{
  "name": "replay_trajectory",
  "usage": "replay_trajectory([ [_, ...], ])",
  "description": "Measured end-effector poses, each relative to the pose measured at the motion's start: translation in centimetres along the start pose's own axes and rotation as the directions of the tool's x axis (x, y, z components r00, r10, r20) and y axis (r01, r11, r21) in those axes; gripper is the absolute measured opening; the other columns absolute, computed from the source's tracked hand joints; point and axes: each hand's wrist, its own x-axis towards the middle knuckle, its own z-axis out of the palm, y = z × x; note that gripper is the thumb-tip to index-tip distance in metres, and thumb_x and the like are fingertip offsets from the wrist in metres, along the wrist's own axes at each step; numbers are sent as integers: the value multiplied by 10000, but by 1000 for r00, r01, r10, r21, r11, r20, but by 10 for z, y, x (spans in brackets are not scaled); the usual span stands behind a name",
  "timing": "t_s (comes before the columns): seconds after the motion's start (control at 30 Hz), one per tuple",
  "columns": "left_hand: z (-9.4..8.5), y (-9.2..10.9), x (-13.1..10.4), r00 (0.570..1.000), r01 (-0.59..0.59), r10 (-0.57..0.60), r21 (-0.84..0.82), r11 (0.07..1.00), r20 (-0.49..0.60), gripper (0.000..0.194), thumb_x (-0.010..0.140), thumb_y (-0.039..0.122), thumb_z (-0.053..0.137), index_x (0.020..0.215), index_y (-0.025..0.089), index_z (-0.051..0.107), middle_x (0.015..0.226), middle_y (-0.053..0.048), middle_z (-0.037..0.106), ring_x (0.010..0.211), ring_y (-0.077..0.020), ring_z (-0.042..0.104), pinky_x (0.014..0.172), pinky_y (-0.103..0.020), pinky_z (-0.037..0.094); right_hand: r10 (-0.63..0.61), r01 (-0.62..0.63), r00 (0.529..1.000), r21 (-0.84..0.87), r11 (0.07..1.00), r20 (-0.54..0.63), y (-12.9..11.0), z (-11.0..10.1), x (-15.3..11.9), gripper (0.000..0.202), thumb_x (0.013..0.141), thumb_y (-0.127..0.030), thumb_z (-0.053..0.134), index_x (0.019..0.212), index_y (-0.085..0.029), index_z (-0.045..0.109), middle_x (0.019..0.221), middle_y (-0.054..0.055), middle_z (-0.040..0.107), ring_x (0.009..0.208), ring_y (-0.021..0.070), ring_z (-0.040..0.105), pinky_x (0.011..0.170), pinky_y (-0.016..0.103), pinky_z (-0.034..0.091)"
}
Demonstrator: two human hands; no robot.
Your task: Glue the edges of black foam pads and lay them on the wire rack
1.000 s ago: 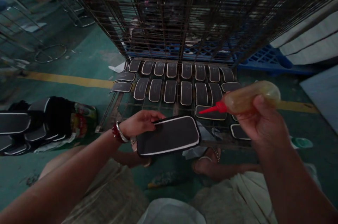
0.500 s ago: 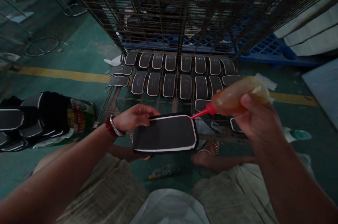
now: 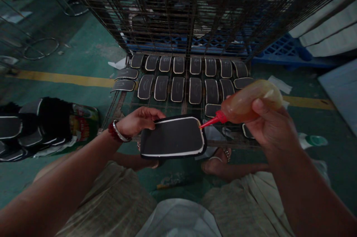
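My left hand (image 3: 138, 121) grips the left end of a flat black rounded-rectangle piece with a white edge (image 3: 173, 137), holding it level above my lap. In my right hand (image 3: 272, 127) is a soft amber squeeze bottle (image 3: 249, 101) with a red nozzle. The nozzle tip (image 3: 201, 127) touches the piece's upper right corner. A red and silver bangle sits on my left wrist.
Several similar black pieces (image 3: 178, 88) lie in rows on a wire tray (image 3: 117, 106) on the green floor ahead. Behind it stands a tall wire rack (image 3: 192, 10). A pile of black pieces (image 3: 30, 129) lies at left. Blue pallets (image 3: 281, 56) are at right.
The bottle came down and left from a raised position until its nozzle met the piece's right corner. My left hand shifted the piece slightly up and left.
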Motion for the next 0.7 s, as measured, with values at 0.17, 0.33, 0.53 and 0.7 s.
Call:
replay_trajectory([
  [0.17, 1, 5, 0, 996, -78, 77, -17, 997, -42, 259, 566, 50, 713, 790, 130, 816, 747, -74, 782, 632, -166, 700, 592, -216, 552, 113, -106, 988, 68, 992, -108, -9, 8, -3, 459, 593, -387, 936, 970, -212, 741, 946, 70, 756, 869, 282, 724, 768, 458, 658],
  [0.33, -5, 2, 0, 988, -98, 90, -55, 994, -129, 309, 560, 21, 701, 813, 143, 829, 755, -76, 783, 617, -169, 700, 565, -219, 552, 117, -97, 980, 124, 988, -163, -11, 13, -5, 508, 520, -367, 969, 946, -205, 746, 907, 46, 751, 814, 254, 723, 727, 410, 663],
  [0.53, -4, 1, 2, 969, -150, 117, -141, 979, -215, 348, 543, -33, 704, 816, 151, 816, 794, -57, 790, 643, -160, 714, 584, -206, 572, 129, -87, 965, 188, 978, -227, -12, 14, -2, 456, 534, -330, 970, 905, -191, 745, 869, 17, 729, 763, 180, 701, 675, 290, 635],
  [0.7, 3, 0, 4, 987, -119, 95, -201, 972, -127, 342, 606, 0, 765, 914, 143, 803, 844, -79, 801, 653, -180, 737, 587, -232, 601, 85, -32, 963, 205, 978, -258, -7, 16, 3, 401, 610, -341, 935, 924, -208, 724, 895, 2, 711, 793, 176, 689, 672, 292, 619],
])
